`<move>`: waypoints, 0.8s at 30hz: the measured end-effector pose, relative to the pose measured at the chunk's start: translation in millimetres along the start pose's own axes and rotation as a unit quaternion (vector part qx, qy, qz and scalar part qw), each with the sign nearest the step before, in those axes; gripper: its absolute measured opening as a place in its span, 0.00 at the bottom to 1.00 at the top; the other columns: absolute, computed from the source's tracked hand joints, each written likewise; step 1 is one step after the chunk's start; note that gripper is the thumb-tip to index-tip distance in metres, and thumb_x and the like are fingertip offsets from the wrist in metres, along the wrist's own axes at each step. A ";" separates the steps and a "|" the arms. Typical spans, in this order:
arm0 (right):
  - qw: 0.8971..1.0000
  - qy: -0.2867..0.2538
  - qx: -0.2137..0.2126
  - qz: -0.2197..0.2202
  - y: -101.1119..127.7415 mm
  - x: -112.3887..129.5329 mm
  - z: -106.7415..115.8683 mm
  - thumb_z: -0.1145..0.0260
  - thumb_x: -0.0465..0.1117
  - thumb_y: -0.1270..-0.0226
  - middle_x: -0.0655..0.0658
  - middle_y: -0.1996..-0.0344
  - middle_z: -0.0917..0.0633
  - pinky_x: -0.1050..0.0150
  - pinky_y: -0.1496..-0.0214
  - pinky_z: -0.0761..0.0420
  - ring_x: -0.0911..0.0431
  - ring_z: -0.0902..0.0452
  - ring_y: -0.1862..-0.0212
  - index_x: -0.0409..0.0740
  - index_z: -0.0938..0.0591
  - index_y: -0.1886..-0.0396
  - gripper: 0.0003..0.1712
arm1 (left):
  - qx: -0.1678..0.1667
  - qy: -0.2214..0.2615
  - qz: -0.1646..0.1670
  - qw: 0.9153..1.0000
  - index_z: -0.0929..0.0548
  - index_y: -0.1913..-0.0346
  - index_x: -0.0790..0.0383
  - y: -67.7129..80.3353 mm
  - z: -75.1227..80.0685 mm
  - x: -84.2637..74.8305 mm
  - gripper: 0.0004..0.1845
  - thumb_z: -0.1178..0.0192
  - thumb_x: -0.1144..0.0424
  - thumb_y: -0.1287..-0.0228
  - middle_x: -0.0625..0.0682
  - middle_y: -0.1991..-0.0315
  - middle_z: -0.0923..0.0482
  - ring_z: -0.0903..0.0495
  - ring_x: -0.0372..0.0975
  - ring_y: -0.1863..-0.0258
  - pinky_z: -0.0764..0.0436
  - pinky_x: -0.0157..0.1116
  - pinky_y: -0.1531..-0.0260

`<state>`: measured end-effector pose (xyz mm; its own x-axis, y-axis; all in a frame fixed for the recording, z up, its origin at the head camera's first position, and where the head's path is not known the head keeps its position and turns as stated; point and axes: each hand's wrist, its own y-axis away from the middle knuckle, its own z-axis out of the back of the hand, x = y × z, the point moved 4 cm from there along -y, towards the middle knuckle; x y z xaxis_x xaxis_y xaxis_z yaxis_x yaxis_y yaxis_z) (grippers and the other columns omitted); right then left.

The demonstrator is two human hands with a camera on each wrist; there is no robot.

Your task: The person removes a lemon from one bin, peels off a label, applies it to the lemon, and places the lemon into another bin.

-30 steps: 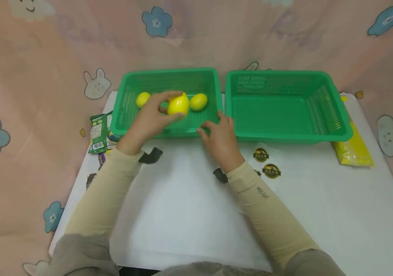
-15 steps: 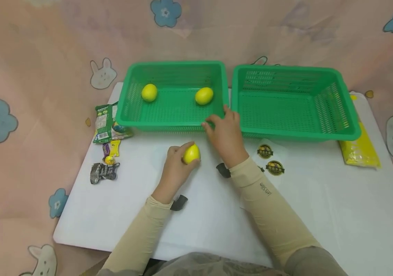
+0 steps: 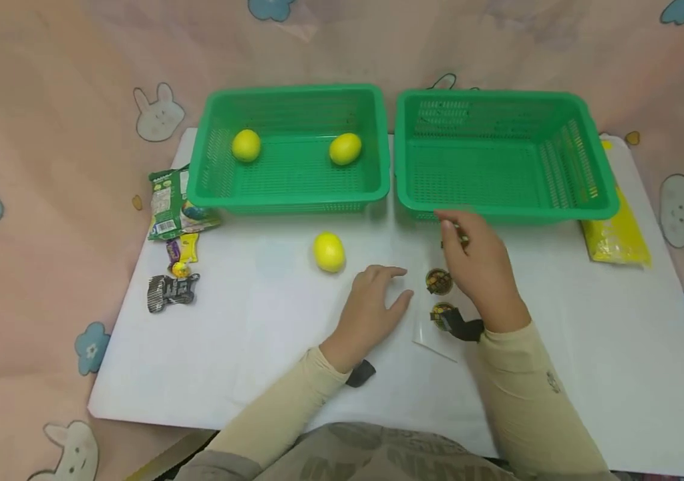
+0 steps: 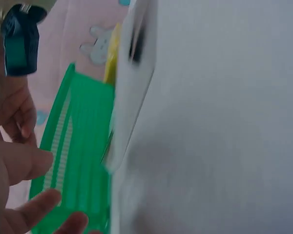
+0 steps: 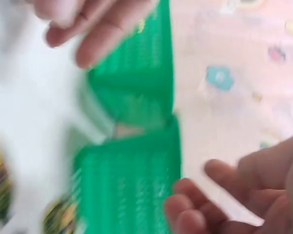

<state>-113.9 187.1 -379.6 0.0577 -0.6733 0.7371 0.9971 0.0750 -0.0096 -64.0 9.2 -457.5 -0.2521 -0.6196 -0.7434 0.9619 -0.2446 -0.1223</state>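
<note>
- Lying loose on your white table [image 3: 294,347], the lemon [image 3: 328,252] sits in front of the left green basket [image 3: 294,197], untouched by either hand.
- Your left hand [image 3: 371,310] rests flat on the table just right of and below that lemon, fingers spread and relaxed, holding nothing.
- Your right hand [image 3: 479,267] hovers over the sticker sheet [image 3: 441,304], fingers loosely curled downward; you cannot tell from the head view whether anything is pinched at the fingertips, and the right wrist view is too blurred to settle it.
- Your two hands are apart, with the round stickers between and beneath them.
- Two more lemons lie inside the left basket: one [image 3: 246,145] toward its left wall, one [image 3: 345,148] toward its right wall, well apart.
- To your right the second green basket [image 3: 594,212] stands just beside the first, their rims nearly touching; nothing shows inside it.
- A yellow packet [image 3: 617,238] lies at its right edge, partly under the rim.
- At the table's left edge you have a green snack wrapper [image 3: 167,210] tucked against the left basket, with smaller wrappers [image 3: 175,284] below it.
- Your left wrist view shows only blurred table, a basket edge and fingertips.
</note>
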 end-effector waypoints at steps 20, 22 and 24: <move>0.987 0.052 0.115 -0.101 38.0 -86.1 -21.1 0.44 0.44 0.16 0.30 0.47 0.17 0.39 0.46 0.22 0.37 0.21 0.46 0.31 0.25 0.29 0.26 | 0.140 0.055 0.088 0.985 0.25 0.29 0.55 -58.4 -51.3 -23.8 0.30 0.29 0.69 0.31 0.59 0.41 0.29 0.23 0.42 0.57 0.23 0.33 0.60; 0.987 0.053 0.113 -0.097 38.4 -87.0 -21.5 0.43 0.43 0.16 0.31 0.47 0.18 0.40 0.47 0.22 0.38 0.22 0.48 0.31 0.24 0.29 0.26 | 0.147 0.059 0.091 0.983 0.24 0.30 0.56 -58.6 -51.8 -23.6 0.29 0.30 0.71 0.32 0.60 0.41 0.29 0.23 0.41 0.57 0.23 0.32 0.61; 0.988 0.053 0.109 -0.092 38.9 -87.5 -21.6 0.41 0.43 0.17 0.31 0.48 0.18 0.41 0.48 0.23 0.39 0.22 0.49 0.31 0.23 0.30 0.25 | 0.148 0.050 0.082 0.984 0.23 0.31 0.58 -59.1 -51.9 -23.4 0.28 0.30 0.72 0.31 0.59 0.42 0.26 0.22 0.41 0.56 0.22 0.32 0.60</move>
<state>-79.2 233.0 -459.0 -0.1067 -0.7633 0.6371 0.9575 0.0937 0.2727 -109.5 76.8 -467.0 -0.0703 -0.5955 -0.8003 0.9122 -0.3631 0.1900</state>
